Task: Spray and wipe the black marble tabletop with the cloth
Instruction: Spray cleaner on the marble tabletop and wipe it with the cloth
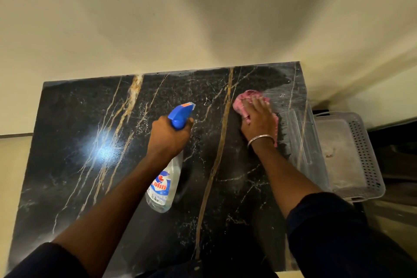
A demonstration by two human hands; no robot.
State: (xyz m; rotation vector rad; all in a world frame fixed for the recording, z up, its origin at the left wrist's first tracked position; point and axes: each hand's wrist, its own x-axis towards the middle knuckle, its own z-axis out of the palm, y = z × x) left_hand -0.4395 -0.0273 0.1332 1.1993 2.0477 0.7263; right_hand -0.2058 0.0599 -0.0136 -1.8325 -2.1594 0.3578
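Two dark sleeves (327, 232) lay nearest. The left hand (168, 135) gripped the one spray bottle (164, 183) by its neck, nozzle aimed forward, apparently ready to spray. Well apart to its right, the right hand (259, 119) pressed the one pink cloth (244, 99) flat on the black marble tabletop (90, 142), fingers straight, likely for wiping. One white basket (365, 142) stood just beyond the right hand.

cloth (242, 102) on the tabletop (90, 176), far right; spray bottle (162, 185) left of it; basket (361, 153) beside tabletop's right edge.
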